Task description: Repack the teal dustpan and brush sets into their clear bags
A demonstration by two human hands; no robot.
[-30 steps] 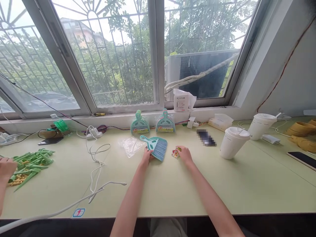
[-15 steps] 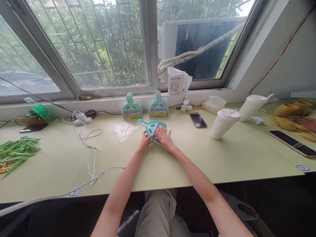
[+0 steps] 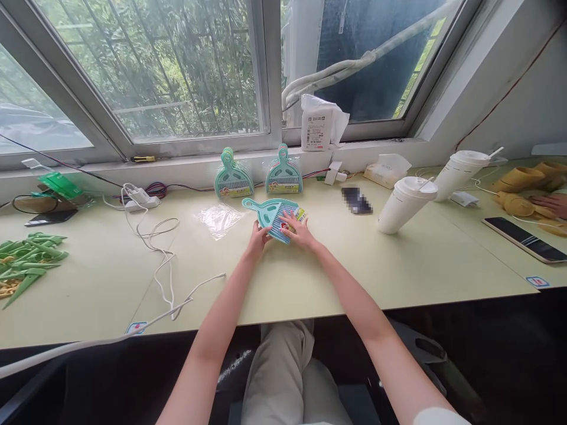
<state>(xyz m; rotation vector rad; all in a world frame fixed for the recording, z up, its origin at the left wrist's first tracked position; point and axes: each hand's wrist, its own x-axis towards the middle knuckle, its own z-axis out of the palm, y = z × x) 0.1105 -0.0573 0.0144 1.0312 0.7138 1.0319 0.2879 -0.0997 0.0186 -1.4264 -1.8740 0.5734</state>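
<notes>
A turquoise dustpan with a brush set in it (image 3: 269,213) lies on the table in front of me, its handle pointing to the upper left. My left hand (image 3: 257,239) grips its near left edge, thumb and fingers closed on the rim. Over the bristles, my right hand (image 3: 302,234) rests with fingers spread, touching a yellow and white printed label card (image 3: 299,215). Part of the card is hidden under those fingers. A crumpled clear plastic bag (image 3: 219,219) lies just left of the dustpan.
Two stacks of wrapped dustpan sets, a left stack (image 3: 233,177) and a right stack (image 3: 284,174), stand by the window. White cups (image 3: 404,203), a phone (image 3: 357,200) and another person's hand (image 3: 551,205) are rightward. White cables (image 3: 166,260) and green pieces (image 3: 33,260) lie left.
The label card has shifted to the right across the dustpan, baring more bristles. My right hand's fingers have spread and lifted somewhat. The whole view has tilted downward slightly.
</notes>
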